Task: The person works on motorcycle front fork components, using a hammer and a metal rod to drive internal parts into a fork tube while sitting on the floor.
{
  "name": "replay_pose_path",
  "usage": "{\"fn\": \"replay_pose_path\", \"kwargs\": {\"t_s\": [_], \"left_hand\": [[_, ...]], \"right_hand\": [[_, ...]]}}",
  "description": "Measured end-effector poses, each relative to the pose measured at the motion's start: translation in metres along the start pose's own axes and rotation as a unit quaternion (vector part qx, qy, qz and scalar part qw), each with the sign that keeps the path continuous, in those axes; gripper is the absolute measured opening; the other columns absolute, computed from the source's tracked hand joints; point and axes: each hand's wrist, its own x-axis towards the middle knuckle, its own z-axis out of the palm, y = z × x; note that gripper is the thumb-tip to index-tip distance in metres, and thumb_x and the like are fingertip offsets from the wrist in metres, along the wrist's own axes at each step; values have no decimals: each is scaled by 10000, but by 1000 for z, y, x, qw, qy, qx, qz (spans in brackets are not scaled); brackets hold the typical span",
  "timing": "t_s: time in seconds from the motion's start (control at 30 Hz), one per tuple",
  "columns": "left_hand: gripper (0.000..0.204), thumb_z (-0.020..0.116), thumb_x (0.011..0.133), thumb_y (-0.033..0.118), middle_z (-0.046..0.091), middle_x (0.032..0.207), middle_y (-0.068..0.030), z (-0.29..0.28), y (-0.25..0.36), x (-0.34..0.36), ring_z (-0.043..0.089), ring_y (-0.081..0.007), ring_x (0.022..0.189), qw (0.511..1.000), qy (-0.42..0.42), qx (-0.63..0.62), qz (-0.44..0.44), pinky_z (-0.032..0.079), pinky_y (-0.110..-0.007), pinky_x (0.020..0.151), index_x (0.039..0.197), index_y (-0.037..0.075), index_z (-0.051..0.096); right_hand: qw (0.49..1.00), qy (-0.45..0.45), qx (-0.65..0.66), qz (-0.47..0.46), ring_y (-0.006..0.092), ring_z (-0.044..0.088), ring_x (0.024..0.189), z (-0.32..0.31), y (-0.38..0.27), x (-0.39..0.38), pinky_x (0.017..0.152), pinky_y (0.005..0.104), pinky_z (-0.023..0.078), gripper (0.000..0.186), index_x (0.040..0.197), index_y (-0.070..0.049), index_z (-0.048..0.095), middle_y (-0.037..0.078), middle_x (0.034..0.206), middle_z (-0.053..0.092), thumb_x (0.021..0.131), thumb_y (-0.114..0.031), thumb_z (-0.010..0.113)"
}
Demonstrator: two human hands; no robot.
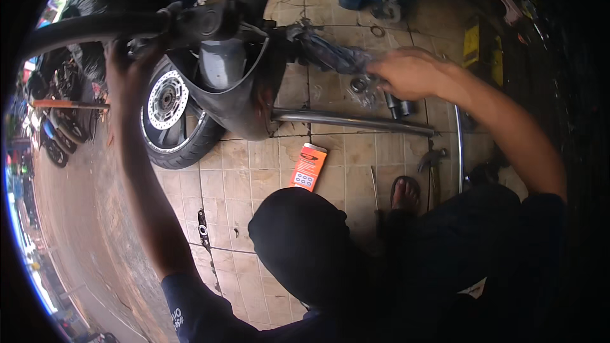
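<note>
Nearest me is my dark clothing (298, 241), one rounded dark mass low in the middle, with the tiled floor (356, 159) spreading beyond it. The motorcycle front end (235, 105) takes up the far left, between my two hands. Its wheel (170, 111) shows just right of my left forearm, the brake disc facing me. The thick dark bar (101, 25) runs across the far left, and my left hand (130, 63) is raised against its near side, fingers bent up; I can't tell how firmly they grip.

A bright steel tube (356, 122) reaches right from the front end, on the near side of my right hand (406, 73). That hand is closed on the right end of a bunched dark rag (333, 54), which stretches left to the dark fork parts, well to the right of my left hand. What lies inside the rag, I can't see. A hammer (433, 168) lies near right, beside my sandalled foot (405, 194). The orange box (308, 166) sits in the middle, nearer me than the tube. Black cylindrical parts (397, 105) lie between my right hand and the tube; small rings (359, 84) lie just left of them.
</note>
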Motion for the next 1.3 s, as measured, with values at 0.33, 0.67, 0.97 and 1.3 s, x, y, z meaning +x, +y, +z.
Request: {"fn": "replay_pose_path", "kwargs": {"t_s": [0.33,0.67,0.97,1.3], "left_hand": [[398,624,944,166,648,1247,-168,-12,-34,-3,597,-256,1164,999,-21,-42,8,426,-357,1022,1264,-71,629],[335,682,919,229,594,1176,-134,66,140,-96,574,-283,1138,897,117,300,304,473,-460,973,1189,32,658],[457,675,931,279,588,1331,-95,-249,215,102,622,-223,1148,698,-17,652,295,523,-359,941,1339,91,590],[451,562,1012,249,695,1089,-177,-194,258,82,740,-222,791,866,-266,238,-350,613,-293,520,1341,-60,539]], "right_hand": [[959,61,112,255,318,655,998,105,137,-203,908,422,510,365,1225,-35,621,167,1072,694,945,-266,654],[904,22,345,250,297,688,913,188,88,-220,832,405,523,315,1144,17,646,196,944,701,890,-156,711],[974,-15,220,-58,322,691,934,19,43,41,829,438,522,321,1130,-40,683,184,995,712,905,-269,691],[564,122,815,55,326,592,1199,-21,-23,269,968,505,500,569,1361,31,521,208,1363,577,986,-392,583]]}}
